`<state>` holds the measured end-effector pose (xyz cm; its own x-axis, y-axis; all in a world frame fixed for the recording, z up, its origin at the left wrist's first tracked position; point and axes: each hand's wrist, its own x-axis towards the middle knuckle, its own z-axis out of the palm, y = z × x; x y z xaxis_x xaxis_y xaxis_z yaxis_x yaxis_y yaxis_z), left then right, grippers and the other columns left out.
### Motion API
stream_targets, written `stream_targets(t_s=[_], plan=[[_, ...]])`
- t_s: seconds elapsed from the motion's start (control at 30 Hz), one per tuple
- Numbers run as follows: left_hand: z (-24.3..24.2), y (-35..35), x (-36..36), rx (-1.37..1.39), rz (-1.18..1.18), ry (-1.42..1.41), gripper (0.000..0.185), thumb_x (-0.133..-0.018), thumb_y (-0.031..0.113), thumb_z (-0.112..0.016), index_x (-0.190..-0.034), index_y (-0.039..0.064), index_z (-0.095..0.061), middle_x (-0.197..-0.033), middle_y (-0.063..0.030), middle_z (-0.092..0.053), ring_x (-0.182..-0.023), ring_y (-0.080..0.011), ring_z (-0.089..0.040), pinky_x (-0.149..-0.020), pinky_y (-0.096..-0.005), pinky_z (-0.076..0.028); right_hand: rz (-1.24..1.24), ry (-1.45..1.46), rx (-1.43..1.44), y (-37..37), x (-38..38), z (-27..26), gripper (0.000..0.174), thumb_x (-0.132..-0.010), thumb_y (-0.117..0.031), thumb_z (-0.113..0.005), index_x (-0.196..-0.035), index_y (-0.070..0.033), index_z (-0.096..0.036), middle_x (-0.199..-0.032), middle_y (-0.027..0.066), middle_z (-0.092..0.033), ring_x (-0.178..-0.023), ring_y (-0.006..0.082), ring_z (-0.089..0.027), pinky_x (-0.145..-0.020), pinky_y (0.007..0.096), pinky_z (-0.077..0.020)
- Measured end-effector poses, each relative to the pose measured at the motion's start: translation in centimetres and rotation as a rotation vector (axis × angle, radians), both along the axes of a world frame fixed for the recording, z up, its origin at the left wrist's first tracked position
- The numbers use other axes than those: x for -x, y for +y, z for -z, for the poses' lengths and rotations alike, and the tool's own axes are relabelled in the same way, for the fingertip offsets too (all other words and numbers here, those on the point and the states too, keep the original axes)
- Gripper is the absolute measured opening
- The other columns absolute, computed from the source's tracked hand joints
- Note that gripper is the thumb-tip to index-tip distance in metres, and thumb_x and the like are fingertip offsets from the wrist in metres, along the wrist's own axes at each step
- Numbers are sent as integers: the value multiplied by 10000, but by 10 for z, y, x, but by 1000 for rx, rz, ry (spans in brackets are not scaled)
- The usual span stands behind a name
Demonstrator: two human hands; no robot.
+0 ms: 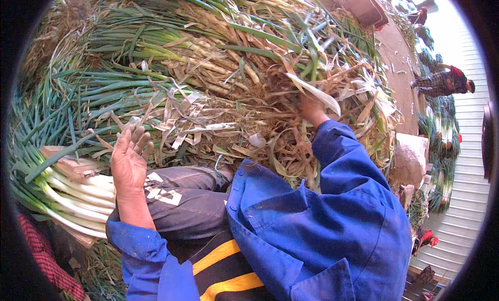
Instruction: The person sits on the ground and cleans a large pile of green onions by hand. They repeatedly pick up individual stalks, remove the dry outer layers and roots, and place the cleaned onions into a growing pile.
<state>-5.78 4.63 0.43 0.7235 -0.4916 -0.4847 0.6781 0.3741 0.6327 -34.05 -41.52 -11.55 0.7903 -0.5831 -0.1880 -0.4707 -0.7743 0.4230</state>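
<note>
My left hand (130, 162) is raised over my knee, palm turned up, fingers bent and apart, and the palm is bare. A small whitish scrap shows by its fingertips; whether they touch it is unclear. Right beside the wrist lies a bundle of cleaned green onions (78, 207), white shanks side by side. My right hand (312, 108) reaches into tangled roots and dry leaves (288, 86). A pale peeled leaf (315, 93) crosses in front of it, and its fingers are hidden. Uncleaned green onions (124, 86) are heaped ahead of me.
A wooden board (74, 164) lies by the bundle. A person's red checked sleeve (46, 254) shows at lower left. At right are a reddish box (366, 8), a pale wrapped block (411, 156), stacked green onions (444, 153) and a standing person (444, 82).
</note>
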Motion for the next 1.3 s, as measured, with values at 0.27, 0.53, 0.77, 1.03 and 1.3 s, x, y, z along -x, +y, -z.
stream_targets(t_s=[0.27,0.53,0.77,1.03,1.3], plan=[[-8,-4,6,-91,23,-5,275,-922,215,-532,-1122,25,-526,-999,-121,-628,-860,-204,-632,-691,-342,-557,479,-101,217,-130,130,-85,560,-795,-268,-531,-1318,-90,-437,-1315,175,-452,-1172,345,-445,-973,519,-338],[-14,-20,16,-175,89,-25,253,-926,207,-523,-1093,19,-548,-964,-118,-634,-818,-199,-636,-684,-329,-561,943,-113,53,-188,208,-99,499,-828,-251,-481,-1297,-82,-466,-1299,176,-476,-1150,321,-481,-959,513,-361],[-17,-32,18,-152,153,-40,233,-931,203,-511,-1086,37,-562,-962,-103,-640,-809,-191,-633,-687,-330,-550,959,-287,-114,-180,204,-70,457,-856,-237,-437,-1280,-75,-492,-1286,177,-497,-1131,300,-513,-946,509,-381],[-20,-25,20,-124,196,-32,239,-915,194,-539,-1101,45,-562,-963,-105,-646,-810,-199,-638,-681,-336,-552,540,-262,257,-77,173,-88,527,-805,-259,-469,-1282,-39,-446,-1272,172,-471,-1208,336,-404,-1028,552,-215],[-20,-20,21,-93,198,-35,248,-902,197,-561,-1100,47,-562,-962,-104,-651,-805,-200,-643,-670,-328,-538,111,-652,62,157,138,-40,718,-668,-326,-681,-1316,-134,-440,-1318,213,-379,-1232,421,-343,-1005,628,-187]])
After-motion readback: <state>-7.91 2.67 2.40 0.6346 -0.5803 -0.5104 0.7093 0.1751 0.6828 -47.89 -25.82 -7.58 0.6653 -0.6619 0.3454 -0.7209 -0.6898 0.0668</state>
